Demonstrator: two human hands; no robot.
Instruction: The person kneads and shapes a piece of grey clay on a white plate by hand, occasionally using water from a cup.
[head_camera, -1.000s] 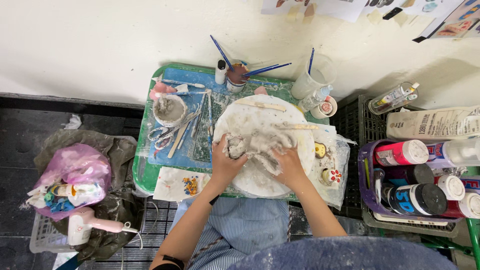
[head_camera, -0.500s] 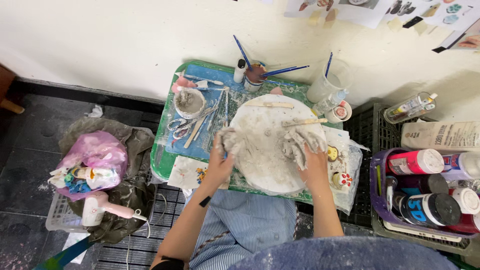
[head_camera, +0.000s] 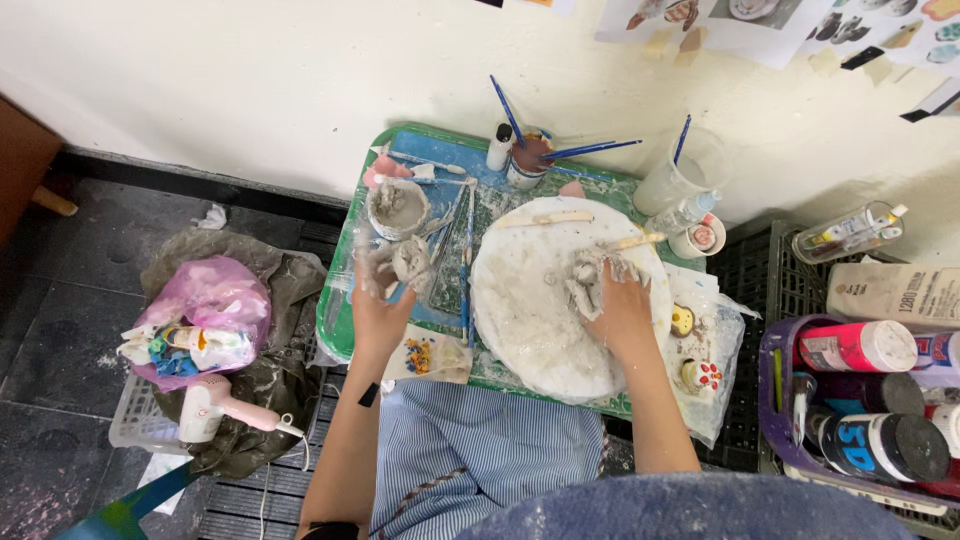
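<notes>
My left hand (head_camera: 385, 282), coated in wet grey clay, hovers over the left side of the green tray (head_camera: 335, 330) just below a small clay-filled bowl (head_camera: 397, 207), fingers curled around a lump of clay. My right hand (head_camera: 612, 300) rests on the round white board (head_camera: 530, 320), pressing a grey clay piece (head_camera: 583, 278) near the board's upper right. A wooden stick (head_camera: 548, 218) lies across the board's top edge.
Brushes stand in a cup (head_camera: 527, 160) at the tray's back; a clear cup (head_camera: 683, 172) is beside it. Paint bottles fill a purple bin (head_camera: 860, 400) at right. A pink bag (head_camera: 205, 310) and hair dryer (head_camera: 225, 408) lie on the floor at left.
My left hand left the white board and moved left toward the small clay bowl. My right hand stayed on the clay at the board's upper right.
</notes>
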